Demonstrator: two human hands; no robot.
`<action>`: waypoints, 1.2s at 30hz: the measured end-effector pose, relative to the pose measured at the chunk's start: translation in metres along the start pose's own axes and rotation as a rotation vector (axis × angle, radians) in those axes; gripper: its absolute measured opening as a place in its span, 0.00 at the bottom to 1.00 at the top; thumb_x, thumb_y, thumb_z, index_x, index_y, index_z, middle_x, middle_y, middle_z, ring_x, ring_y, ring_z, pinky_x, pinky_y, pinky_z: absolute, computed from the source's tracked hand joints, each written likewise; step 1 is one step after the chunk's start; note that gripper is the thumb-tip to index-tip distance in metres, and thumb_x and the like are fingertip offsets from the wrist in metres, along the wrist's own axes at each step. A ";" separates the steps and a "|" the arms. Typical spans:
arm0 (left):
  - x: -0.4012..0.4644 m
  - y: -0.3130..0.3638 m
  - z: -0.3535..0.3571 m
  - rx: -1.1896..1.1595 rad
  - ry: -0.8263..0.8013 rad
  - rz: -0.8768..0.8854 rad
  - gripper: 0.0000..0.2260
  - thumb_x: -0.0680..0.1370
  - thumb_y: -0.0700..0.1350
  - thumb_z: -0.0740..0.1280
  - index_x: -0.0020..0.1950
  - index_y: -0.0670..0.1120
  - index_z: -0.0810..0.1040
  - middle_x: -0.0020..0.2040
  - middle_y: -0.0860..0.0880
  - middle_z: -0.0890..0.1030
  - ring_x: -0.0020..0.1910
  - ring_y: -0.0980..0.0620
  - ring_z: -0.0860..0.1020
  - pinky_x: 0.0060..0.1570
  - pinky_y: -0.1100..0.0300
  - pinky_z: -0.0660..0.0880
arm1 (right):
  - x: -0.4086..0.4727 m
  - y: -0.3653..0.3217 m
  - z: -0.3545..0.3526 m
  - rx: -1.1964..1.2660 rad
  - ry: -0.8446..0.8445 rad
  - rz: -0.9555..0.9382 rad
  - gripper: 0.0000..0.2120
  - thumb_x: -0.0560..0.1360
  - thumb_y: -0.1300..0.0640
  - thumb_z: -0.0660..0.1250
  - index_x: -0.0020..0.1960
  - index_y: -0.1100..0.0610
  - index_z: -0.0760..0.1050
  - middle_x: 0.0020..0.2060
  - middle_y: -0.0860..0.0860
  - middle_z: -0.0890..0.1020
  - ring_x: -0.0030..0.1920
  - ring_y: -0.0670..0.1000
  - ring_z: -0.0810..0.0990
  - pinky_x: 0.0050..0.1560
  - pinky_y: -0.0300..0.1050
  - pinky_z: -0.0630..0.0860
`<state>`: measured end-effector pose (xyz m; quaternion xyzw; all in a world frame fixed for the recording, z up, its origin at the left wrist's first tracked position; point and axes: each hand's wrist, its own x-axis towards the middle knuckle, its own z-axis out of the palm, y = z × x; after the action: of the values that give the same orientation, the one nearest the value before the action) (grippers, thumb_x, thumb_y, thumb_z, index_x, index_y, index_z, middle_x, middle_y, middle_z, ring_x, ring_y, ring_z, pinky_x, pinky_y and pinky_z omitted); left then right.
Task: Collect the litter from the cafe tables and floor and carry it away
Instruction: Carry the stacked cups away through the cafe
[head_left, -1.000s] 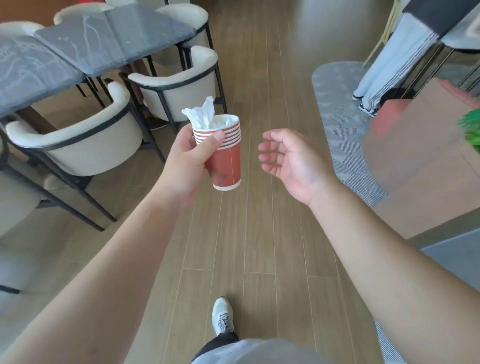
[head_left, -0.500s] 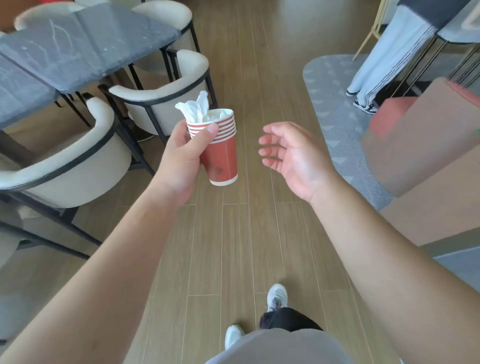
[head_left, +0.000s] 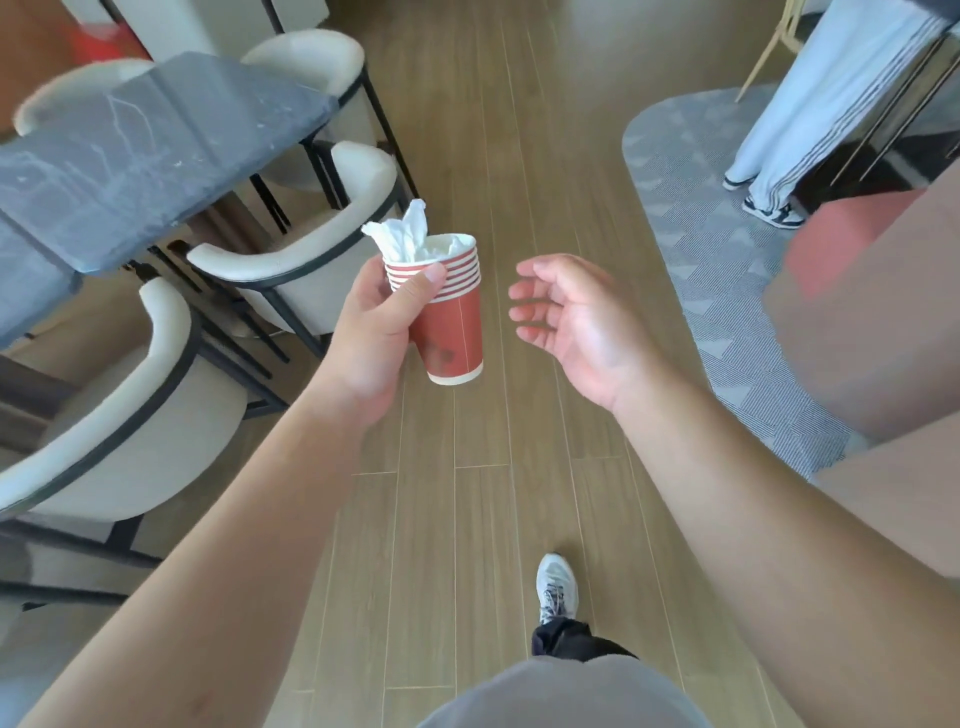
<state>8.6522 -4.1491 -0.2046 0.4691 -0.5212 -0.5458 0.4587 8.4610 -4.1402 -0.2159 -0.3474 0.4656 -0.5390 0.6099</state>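
Evidently light and easily crushed: stack of red paper cups (head_left: 451, 322) with crumpled tissue (head_left: 408, 236) poking out, gripped near the rims by left hand (head_left: 371, 332) above the wooden floor (head_left: 519, 156). Best held gently, upright. Right hand (head_left: 576, 322) relaxed, holding nothing.

Nested stack of red paper cups (head_left: 451, 322) with white rims, roughly upright with a slight tilt, held above the wooden floor, crumpled white tissue (head_left: 408, 234) stuffed in the top cup, protruding above its rim
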 end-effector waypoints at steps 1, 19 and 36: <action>0.017 0.004 0.007 0.000 0.000 0.003 0.23 0.77 0.53 0.69 0.71 0.48 0.74 0.62 0.50 0.84 0.60 0.52 0.82 0.51 0.63 0.79 | 0.016 -0.009 -0.006 0.003 -0.004 0.001 0.10 0.69 0.51 0.66 0.47 0.55 0.79 0.37 0.49 0.83 0.37 0.49 0.81 0.37 0.42 0.77; 0.247 0.020 0.057 -0.069 -0.044 0.004 0.25 0.76 0.52 0.69 0.72 0.46 0.72 0.63 0.49 0.83 0.61 0.52 0.82 0.51 0.63 0.79 | 0.223 -0.079 -0.061 -0.011 0.011 -0.005 0.11 0.68 0.51 0.66 0.47 0.54 0.79 0.37 0.49 0.83 0.37 0.48 0.81 0.39 0.42 0.77; 0.550 0.026 -0.009 -0.136 -0.131 0.023 0.26 0.77 0.52 0.69 0.72 0.43 0.73 0.64 0.43 0.82 0.61 0.46 0.82 0.60 0.52 0.77 | 0.503 -0.140 -0.009 -0.072 0.110 -0.040 0.11 0.67 0.51 0.67 0.47 0.55 0.79 0.38 0.50 0.82 0.38 0.49 0.80 0.39 0.43 0.76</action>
<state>8.5848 -4.6956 -0.1976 0.3943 -0.5173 -0.6038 0.4608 8.3986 -4.6579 -0.1861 -0.3482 0.5105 -0.5521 0.5598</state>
